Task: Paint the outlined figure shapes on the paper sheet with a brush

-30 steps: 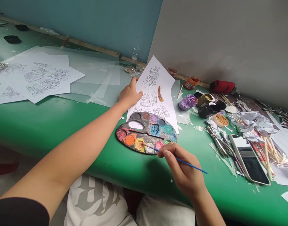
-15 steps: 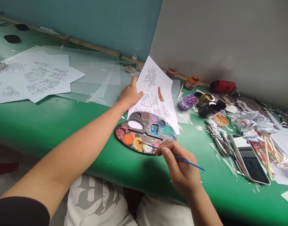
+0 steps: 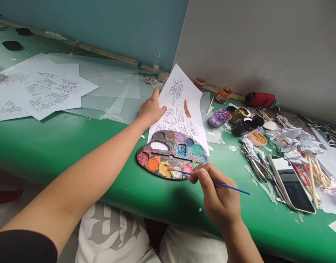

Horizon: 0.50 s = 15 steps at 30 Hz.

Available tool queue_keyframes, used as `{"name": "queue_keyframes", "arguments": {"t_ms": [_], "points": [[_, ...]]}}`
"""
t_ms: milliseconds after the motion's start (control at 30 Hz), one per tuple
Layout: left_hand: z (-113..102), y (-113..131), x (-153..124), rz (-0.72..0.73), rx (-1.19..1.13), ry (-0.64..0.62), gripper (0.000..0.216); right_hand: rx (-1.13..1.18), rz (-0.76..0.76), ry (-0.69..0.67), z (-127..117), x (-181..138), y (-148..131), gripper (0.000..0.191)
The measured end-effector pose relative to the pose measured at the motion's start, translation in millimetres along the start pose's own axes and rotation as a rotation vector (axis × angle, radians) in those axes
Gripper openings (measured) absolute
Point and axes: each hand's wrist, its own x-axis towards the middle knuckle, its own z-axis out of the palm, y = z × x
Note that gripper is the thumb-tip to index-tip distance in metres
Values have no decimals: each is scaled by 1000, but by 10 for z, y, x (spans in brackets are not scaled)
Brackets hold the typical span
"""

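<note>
My right hand (image 3: 221,190) is closed around a thin blue paintbrush (image 3: 230,187). Its brownish bristles rest in the yellow well of an oval paint palette (image 3: 172,160), which has a thumb hole and several coloured wells. My left hand (image 3: 151,108) grips the left edge of a white printed sheet (image 3: 196,96), thumb on the front and the other fingers mostly hidden behind. Line drawings cover the sheet, and a brown-gold curved piece (image 3: 187,108) lies on its right part. The palette overlaps the sheet's lower end.
Paint jars, among them a purple one (image 3: 219,117) and an orange one (image 3: 224,95), stand right of the sheet. Beyond them lie pliers (image 3: 257,166), a phone (image 3: 292,184) and paper scraps (image 3: 294,140). More printed sheets (image 3: 44,89) and clear plastic sheets (image 3: 107,73) cover the left.
My right hand and the paintbrush have shifted slightly right, the bristles still in the yellow well. The palette has slid a little to the right. My left hand stays on the sheet.
</note>
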Motion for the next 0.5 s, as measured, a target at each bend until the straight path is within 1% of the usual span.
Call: {"name": "queue_keyframes", "arguments": {"t_ms": [33,133,267,400,433,500], "points": [[-4,2,-1,-1,1,-4,55,8,-11,6,3,1,5,29],[-15,14,-6,-13,2,-19,56,36,-25,-61,4,-4,18,29],[-24,27,-9,-10,2,-23,57,37,19,9,7,-5,23,30],[-21,18,-3,-10,-2,-15,57,103,19,-48,3,-18,41,29],[-19,13,-1,-9,-4,-12,57,138,44,-20,-4,-30,58,31],[-15,1,3,-5,-4,-12,57,248,127,108,-19,-60,106,32]]}}
